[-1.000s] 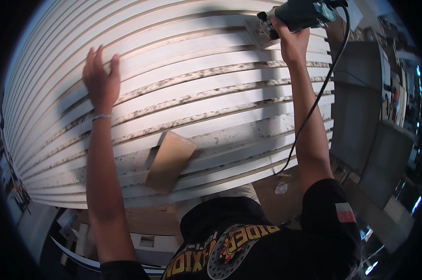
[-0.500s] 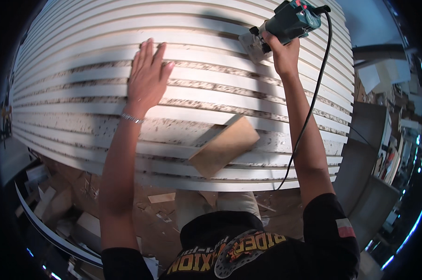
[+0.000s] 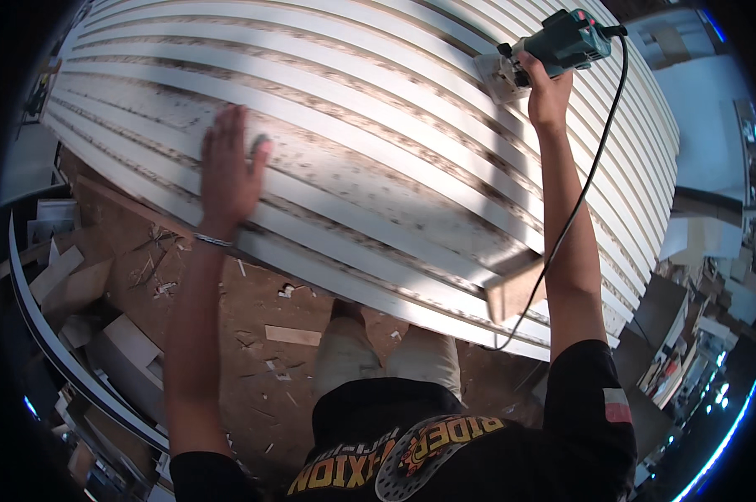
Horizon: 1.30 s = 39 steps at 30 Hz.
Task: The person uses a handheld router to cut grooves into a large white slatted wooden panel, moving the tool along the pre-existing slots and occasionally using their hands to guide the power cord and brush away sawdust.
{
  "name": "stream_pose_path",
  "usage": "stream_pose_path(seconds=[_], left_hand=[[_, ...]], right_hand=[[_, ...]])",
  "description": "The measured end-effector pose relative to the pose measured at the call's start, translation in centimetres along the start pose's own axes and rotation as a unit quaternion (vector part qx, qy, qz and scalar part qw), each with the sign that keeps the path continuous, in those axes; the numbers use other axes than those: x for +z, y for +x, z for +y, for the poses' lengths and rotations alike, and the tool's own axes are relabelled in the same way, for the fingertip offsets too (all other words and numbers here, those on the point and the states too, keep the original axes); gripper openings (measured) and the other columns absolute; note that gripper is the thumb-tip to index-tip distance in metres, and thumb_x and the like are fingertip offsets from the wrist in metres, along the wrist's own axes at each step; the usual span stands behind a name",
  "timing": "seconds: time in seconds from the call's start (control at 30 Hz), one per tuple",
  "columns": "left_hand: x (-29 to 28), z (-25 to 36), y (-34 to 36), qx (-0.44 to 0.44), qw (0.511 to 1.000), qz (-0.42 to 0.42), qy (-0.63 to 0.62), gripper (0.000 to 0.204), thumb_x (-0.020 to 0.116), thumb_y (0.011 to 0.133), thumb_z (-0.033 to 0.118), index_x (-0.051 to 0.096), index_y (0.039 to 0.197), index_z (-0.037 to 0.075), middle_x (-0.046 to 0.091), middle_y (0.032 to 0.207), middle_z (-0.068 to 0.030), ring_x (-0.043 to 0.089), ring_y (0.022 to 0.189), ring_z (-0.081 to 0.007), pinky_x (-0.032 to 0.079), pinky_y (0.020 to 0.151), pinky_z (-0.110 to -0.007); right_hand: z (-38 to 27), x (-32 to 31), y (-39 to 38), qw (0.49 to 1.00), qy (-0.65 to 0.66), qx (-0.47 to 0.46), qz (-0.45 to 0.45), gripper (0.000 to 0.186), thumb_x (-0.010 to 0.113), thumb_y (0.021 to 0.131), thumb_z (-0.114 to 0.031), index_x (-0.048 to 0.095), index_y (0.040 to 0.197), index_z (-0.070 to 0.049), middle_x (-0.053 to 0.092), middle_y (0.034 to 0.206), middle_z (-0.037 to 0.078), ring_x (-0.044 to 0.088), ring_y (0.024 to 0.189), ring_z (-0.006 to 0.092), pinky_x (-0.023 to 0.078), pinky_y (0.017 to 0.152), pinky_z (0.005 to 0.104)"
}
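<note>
head view: the right grip (image 3: 550,92) is clenched round a green, rounded router (image 3: 566,42), whose pale, flat base (image 3: 502,77) sits over the white strips (image 3: 336,205) toward the upper right; whether it touches them is hard to tell. the left grip (image 3: 230,171) is released, fingers straight and close together, thumb spread, palm toward the same strips; i cannot tell whether it presses on them. the strips are long, narrow and parallel, pale on top, with rough-looking bands flecked brown between many of them. their near edge slants from the upper left down to the lower right, just in front of the person's legs (image 3: 424,360). a broad run of strips lies between the two grips. beside the right forearm (image 3: 570,243), a tan wood block (image 3: 516,293) sits on the strips near that edge, and the black cable (image 3: 600,159) crosses in front of forearm and block in a slack bend. below, the brown floor (image 3: 252,314) bears scraps and a flat wooden piece (image 3: 293,335). offcuts (image 3: 70,283) are heaped at the left; grey panels (image 3: 658,311) stand at the right.
</note>
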State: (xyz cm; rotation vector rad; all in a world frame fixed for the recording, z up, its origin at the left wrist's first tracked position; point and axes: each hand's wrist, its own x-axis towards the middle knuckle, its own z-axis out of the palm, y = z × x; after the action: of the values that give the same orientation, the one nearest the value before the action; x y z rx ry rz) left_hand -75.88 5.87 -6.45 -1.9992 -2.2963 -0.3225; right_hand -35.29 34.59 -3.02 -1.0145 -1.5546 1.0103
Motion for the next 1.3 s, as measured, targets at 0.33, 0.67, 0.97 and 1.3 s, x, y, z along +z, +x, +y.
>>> stream_pose_path(seconds=[0.33, 0.67, 0.97, 1.3], left_hand=[[-1.8, -0.1, 0.6, -0.045, 0.995, 0.001, -0.085, 0.072, 0.049, 0.105, 0.050, 0.040, 0.156, 0.000, 0.041, 0.160, -0.0260, 0.035, 0.153, -0.0370, 0.020, 0.127, -0.052], [-1.5, -1.3, 0.4, -0.070, 0.982, -0.024, -0.171, 0.079, 0.056, 0.102, 0.050, 0.033, 0.158, 0.001, 0.037, 0.161, -0.0273, 0.033, 0.153, -0.0397, 0.024, 0.125, -0.057], [-3.0, -2.0, 1.0, -0.034, 0.962, -0.101, -0.250, 0.072, 0.047, 0.107, 0.040, 0.031, 0.159, -0.006, 0.027, 0.164, -0.0350, 0.024, 0.156, -0.0464, 0.019, 0.126, -0.061], [-5.6, -29.4, -0.1, 0.028, 0.882, -0.061, -0.466, 0.033, 0.066, 0.094, 0.007, 0.066, 0.125, -0.004, 0.047, 0.151, -0.0296, 0.043, 0.144, -0.0472, 0.034, 0.120, -0.060]], right_hand=[[-1.2, 18.1, 6.5, 0.994, 0.082, -0.012, -0.067, 0.032, 0.078, 0.089, -0.013, 0.065, 0.115, -0.001, 0.070, 0.107, 0.006, 0.065, 0.099, 0.0151, 0.050, 0.092, 0.0308], [-3.6, 34.3, 11.4, 0.994, 0.030, -0.056, -0.092, 0.023, 0.076, 0.088, -0.017, 0.070, 0.105, -0.004, 0.069, 0.096, 0.002, 0.062, 0.088, 0.0125, 0.049, 0.083, 0.0299], [-4.8, 46.5, 15.9, 0.991, 0.032, -0.032, -0.124, 0.033, 0.078, 0.085, -0.019, 0.066, 0.111, -0.002, 0.069, 0.099, 0.006, 0.065, 0.090, 0.0165, 0.052, 0.084, 0.0338], [-6.8, 63.8, 20.6, 0.989, 0.049, -0.032, -0.139, 0.028, 0.076, 0.086, -0.020, 0.070, 0.106, -0.002, 0.070, 0.096, 0.005, 0.064, 0.087, 0.0150, 0.051, 0.081, 0.0325]])
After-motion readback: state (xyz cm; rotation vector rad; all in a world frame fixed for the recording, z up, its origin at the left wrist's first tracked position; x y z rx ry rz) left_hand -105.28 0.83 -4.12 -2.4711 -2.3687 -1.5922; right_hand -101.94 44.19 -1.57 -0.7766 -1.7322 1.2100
